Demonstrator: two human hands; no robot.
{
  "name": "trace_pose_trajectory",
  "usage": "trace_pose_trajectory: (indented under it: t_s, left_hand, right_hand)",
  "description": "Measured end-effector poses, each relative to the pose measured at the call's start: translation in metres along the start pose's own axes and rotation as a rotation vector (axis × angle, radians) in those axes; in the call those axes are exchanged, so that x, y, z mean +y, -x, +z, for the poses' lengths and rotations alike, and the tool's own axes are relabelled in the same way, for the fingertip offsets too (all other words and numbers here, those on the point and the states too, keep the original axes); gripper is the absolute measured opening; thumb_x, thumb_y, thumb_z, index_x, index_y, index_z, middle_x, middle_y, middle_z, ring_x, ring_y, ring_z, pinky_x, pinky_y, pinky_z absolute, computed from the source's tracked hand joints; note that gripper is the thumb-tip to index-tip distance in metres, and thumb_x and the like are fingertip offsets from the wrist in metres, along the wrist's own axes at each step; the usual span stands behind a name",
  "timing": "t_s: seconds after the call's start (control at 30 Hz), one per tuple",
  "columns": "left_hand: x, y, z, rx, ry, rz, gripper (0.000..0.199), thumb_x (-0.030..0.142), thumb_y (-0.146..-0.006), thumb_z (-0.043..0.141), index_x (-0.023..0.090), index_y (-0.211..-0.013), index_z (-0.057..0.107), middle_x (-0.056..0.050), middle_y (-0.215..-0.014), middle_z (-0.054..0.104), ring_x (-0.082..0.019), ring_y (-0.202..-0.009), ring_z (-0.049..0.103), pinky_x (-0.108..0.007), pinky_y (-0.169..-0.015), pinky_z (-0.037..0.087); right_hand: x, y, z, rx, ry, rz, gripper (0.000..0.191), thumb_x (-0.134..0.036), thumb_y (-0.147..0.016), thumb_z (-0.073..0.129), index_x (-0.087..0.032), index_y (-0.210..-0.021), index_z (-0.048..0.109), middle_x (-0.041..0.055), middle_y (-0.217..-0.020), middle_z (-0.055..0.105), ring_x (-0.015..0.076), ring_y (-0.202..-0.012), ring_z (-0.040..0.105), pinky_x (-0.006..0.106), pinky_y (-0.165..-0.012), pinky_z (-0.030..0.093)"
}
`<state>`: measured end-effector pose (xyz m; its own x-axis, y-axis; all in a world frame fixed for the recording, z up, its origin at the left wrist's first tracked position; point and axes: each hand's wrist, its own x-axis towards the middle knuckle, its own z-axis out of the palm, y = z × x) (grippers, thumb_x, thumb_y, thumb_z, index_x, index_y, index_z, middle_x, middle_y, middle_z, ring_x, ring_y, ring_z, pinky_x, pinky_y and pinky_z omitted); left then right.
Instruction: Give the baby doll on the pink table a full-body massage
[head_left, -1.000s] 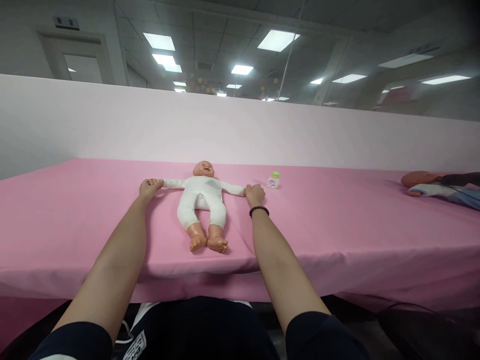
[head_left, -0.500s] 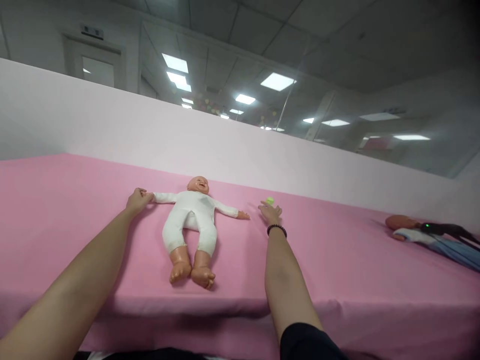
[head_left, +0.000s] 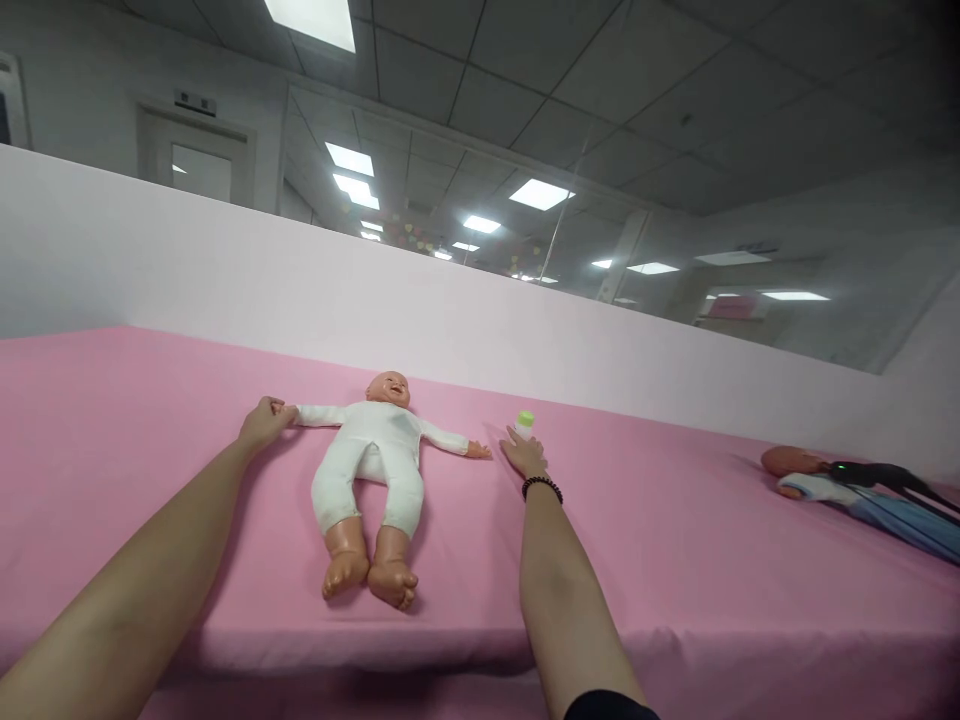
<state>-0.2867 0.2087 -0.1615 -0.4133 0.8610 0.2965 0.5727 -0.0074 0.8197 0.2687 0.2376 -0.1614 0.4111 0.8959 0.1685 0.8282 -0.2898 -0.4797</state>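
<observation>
A baby doll (head_left: 386, 430) in a white suit lies on its back, arms stretched out to both sides, its bare feet towards me. My left hand (head_left: 262, 423) pinches the doll's hand at the left. Beyond the doll's other hand, my right hand (head_left: 523, 455) is low over the pink surface, fingers spread. Just past its fingertips stands a small white bottle (head_left: 525, 421) with a light green cap, its lower part hidden by my hand. Whether my fingers touch the bottle I cannot tell. A dark beaded bracelet (head_left: 541, 485) circles my right wrist.
The pink-covered table (head_left: 660, 530) runs up to a pale low wall (head_left: 450, 320) with glass above it. At the far right lies another doll (head_left: 795, 462) in blue and white clothing, with a black strap-like thing showing a green light (head_left: 844, 468) on it.
The camera view has tilted up slightly. My right hand has drawn back a little from the bottle, showing more of its white body. My left hand still grips the doll's hand.
</observation>
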Motion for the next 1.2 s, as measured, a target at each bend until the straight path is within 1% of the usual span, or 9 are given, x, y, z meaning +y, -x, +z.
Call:
trace_pose_trajectory:
  t_s: [0.1, 0.2, 0.4, 0.47, 0.57, 0.73, 0.9, 1.07, 1.2]
  left_hand:
    - [0.004, 0.003, -0.001, 0.0, 0.024, -0.004, 0.035, 0.044, -0.068, 0.065, 0.022, -0.094, 0.053, -0.005, -0.087, 0.067, -0.029, -0.085, 0.064, -0.033, -0.064, 0.044]
    - [0.005, 0.004, -0.002, 0.006, 0.037, -0.028, 0.036, 0.042, -0.067, 0.067, 0.022, -0.094, 0.053, -0.005, -0.088, 0.067, -0.028, -0.086, 0.064, -0.032, -0.064, 0.043]
    - [0.0, -0.001, 0.0, -0.018, 0.029, -0.032, 0.037, 0.043, -0.07, 0.065, 0.021, -0.097, 0.054, -0.005, -0.092, 0.068, -0.027, -0.086, 0.064, -0.033, -0.066, 0.044]
    - [-0.001, -0.001, 0.001, -0.019, 0.021, -0.039, 0.038, 0.044, -0.07, 0.066, 0.021, -0.098, 0.054, -0.005, -0.094, 0.068, -0.027, -0.087, 0.064, -0.033, -0.067, 0.044]
    - [-0.001, -0.002, 0.002, -0.025, 0.008, -0.045, 0.038, 0.045, -0.072, 0.065, 0.021, -0.1, 0.054, -0.006, -0.096, 0.068, -0.028, -0.089, 0.064, -0.034, -0.069, 0.045]
    - [0.001, -0.002, 0.002, -0.032, 0.006, -0.069, 0.053, 0.044, -0.071, 0.066, 0.02, -0.115, 0.05, -0.01, -0.107, 0.068, -0.031, -0.099, 0.064, -0.037, -0.076, 0.047]
    - [0.018, 0.008, 0.003, 0.077, -0.048, -0.075, 0.064, 0.04, -0.07, 0.069, 0.018, -0.126, 0.047, -0.021, -0.133, 0.056, -0.04, -0.123, 0.053, -0.05, -0.099, 0.043]
    - [0.08, 0.03, 0.022, 0.244, 0.058, 0.097, 0.048, 0.041, -0.079, 0.061, 0.021, -0.121, 0.051, -0.016, -0.138, 0.053, -0.036, -0.136, 0.042, -0.053, -0.117, 0.026]
    - [0.151, 0.061, 0.055, -0.023, 0.703, 0.241, 0.038, 0.037, -0.081, 0.055, 0.021, -0.116, 0.05, -0.012, -0.135, 0.056, -0.026, -0.128, 0.051, -0.038, -0.108, 0.041]
  right_hand:
    - [-0.001, 0.004, -0.003, 0.009, 0.052, -0.011, 0.056, -0.046, -0.098, 0.043, -0.035, -0.153, 0.045, 0.0126, -0.154, 0.041, 0.0359, -0.146, 0.029, 0.061, -0.112, 0.028]
    - [0.002, 0.011, -0.01, 0.133, 0.063, 0.015, 0.04, -0.045, -0.094, 0.047, -0.028, -0.121, 0.07, 0.0125, -0.123, 0.065, 0.0366, -0.125, 0.05, 0.053, -0.101, 0.041]
    - [0.009, 0.016, -0.016, 0.316, -0.057, 0.101, 0.048, -0.054, -0.091, 0.046, -0.016, -0.07, 0.067, 0.0179, -0.085, 0.068, 0.0374, -0.101, 0.06, 0.052, -0.093, 0.044]
    - [0.005, 0.018, -0.014, 0.451, -0.115, 0.035, 0.041, -0.049, -0.089, 0.046, -0.016, -0.075, 0.066, 0.0178, -0.087, 0.068, 0.0375, -0.104, 0.059, 0.051, -0.097, 0.041]
    - [-0.005, 0.02, -0.01, 0.568, -0.267, -0.137, 0.048, -0.044, -0.086, 0.048, -0.013, -0.12, 0.06, 0.0173, -0.116, 0.066, 0.0331, -0.116, 0.056, 0.042, -0.1, 0.042]
    - [-0.018, 0.024, -0.005, 0.184, -0.467, -0.038, 0.074, -0.042, -0.078, 0.062, -0.018, -0.143, 0.038, 0.0129, -0.125, 0.064, 0.0259, -0.103, 0.063, 0.03, -0.085, 0.048]
    - [-0.046, 0.022, -0.022, 0.408, -0.598, 0.057, 0.042, -0.029, -0.075, 0.059, -0.019, -0.116, 0.054, 0.0092, -0.11, 0.068, 0.0232, -0.094, 0.064, 0.029, -0.08, 0.05]
    - [-0.099, 0.05, -0.029, 0.303, -1.074, -0.183, 0.03, -0.049, -0.08, 0.061, -0.02, -0.077, 0.054, 0.0028, -0.068, 0.062, 0.016, -0.059, 0.056, 0.026, -0.055, 0.048]
    - [-0.12, 0.095, 0.004, -0.056, -1.318, -0.233, 0.042, -0.059, -0.082, 0.056, -0.022, -0.065, 0.048, 0.0008, -0.053, 0.054, 0.0152, -0.047, 0.052, 0.026, -0.047, 0.045]
